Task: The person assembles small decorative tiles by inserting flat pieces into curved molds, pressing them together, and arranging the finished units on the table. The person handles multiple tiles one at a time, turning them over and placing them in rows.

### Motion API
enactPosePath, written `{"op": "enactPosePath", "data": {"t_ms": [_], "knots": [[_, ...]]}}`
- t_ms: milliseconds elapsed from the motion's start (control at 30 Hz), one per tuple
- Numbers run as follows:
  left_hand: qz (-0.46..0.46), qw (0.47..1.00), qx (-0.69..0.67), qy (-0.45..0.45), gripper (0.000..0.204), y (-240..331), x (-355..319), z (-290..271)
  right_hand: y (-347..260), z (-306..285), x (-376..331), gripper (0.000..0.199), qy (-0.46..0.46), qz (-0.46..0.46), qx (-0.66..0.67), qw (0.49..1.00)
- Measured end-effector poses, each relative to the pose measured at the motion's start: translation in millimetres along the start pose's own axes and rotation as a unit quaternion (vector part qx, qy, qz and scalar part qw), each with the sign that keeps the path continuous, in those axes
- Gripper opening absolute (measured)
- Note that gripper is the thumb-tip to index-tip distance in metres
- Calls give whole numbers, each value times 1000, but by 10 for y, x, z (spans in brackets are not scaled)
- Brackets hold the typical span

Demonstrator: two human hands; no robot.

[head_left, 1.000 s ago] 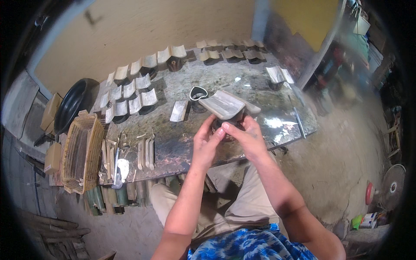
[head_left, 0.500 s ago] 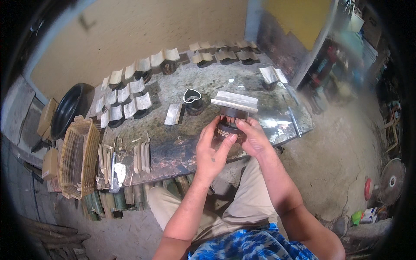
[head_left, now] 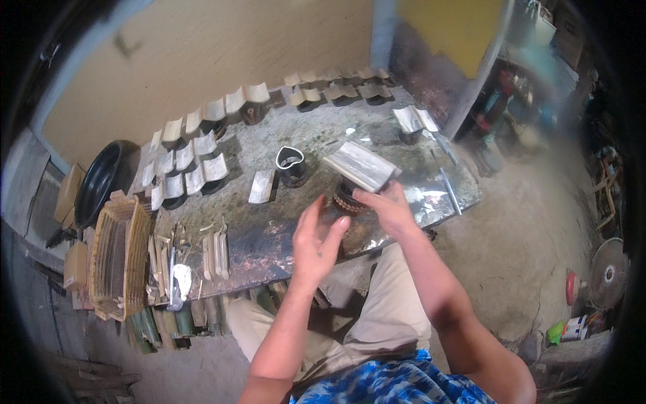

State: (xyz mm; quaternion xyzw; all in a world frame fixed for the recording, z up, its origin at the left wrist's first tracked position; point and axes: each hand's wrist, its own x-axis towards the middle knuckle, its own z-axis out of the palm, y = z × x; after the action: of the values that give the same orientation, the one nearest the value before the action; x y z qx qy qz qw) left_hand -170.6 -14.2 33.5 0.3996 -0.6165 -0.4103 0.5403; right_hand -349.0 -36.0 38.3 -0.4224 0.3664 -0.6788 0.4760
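Note:
My right hand (head_left: pixel 390 207) is closed round a dark carved bamboo cylinder (head_left: pixel 346 202) with a pale pattern band. A pale curved bamboo piece (head_left: pixel 362 165) lies across its top, slightly tilted. Close by on the left, my left hand (head_left: pixel 315 244) has its fingers apart and holds nothing. Farther off on the table stands a dark cup with a white heart-shaped rim (head_left: pixel 291 158). Beside this cup lies a pale rectangular bamboo piece (head_left: pixel 261 186).
Several dark cylinders topped with pale curved pieces (head_left: pixel 205 168) line the far and left table (head_left: pixel 269 232). A long wicker basket (head_left: pixel 101 262), bamboo strips (head_left: pixel 215 254) and a black basin (head_left: pixel 101 182) are on the left. A metal tool (head_left: pixel 450 192) lies near the right edge.
My left hand has let go of the dark cylinder and drawn back left. My right hand keeps hold, and the cylinder with its curved top has turned and tilted.

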Motion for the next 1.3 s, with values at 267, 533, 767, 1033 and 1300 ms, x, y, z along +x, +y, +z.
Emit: {"op": "enactPosePath", "data": {"t_ms": [267, 533, 767, 1033, 1300], "knots": [[51, 972, 226, 37, 47, -552, -264, -388, 750, -737, 986, 32, 142, -69, -327, 932], [115, 953, 276, 51, 33, -858, -375, -411, 1110, -1027, 1661, 43, 232, -91, -391, 886], [128, 947, 294, 29, 33, -848, -352, -402, 1107, -1130, 1858, 41, 260, -80, -465, 843], [113, 949, 292, 26, 31, -855, -352, -388, 989, -1076, 1829, 41, 227, -55, -439, 868], [122, 954, 272, 32, 27, -813, -329, -386, 1076, -1159, 1481, 72, 206, -78, -359, 907]]}}
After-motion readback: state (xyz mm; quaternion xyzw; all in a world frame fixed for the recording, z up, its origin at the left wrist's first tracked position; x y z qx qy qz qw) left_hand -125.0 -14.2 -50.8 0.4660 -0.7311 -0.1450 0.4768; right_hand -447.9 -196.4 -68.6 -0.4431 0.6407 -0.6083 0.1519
